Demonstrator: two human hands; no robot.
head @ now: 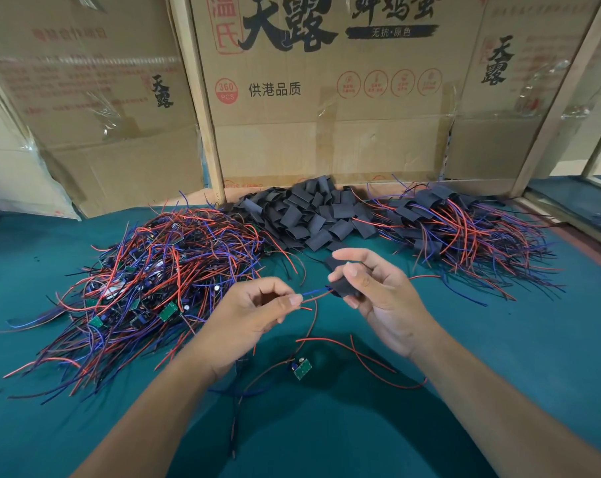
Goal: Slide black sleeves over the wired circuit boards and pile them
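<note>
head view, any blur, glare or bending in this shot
Head view: wide-angle bending bows the wooden posts and cardboard boxes outward; glare on clear tape; a soft shadow lies on the green table under the arms; hands and wires look sharp.

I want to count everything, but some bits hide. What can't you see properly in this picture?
All in the head view:
- Black sleeve: the right hand grips it, fingers covering most; what is inside is hidden.
- Left pile of wired boards: tangled wires bury most boards; uncountable.
- Right pile of sleeved boards: boards hidden inside sleeves.
- Left hand: pinched wire ends too thin to follow.
</note>
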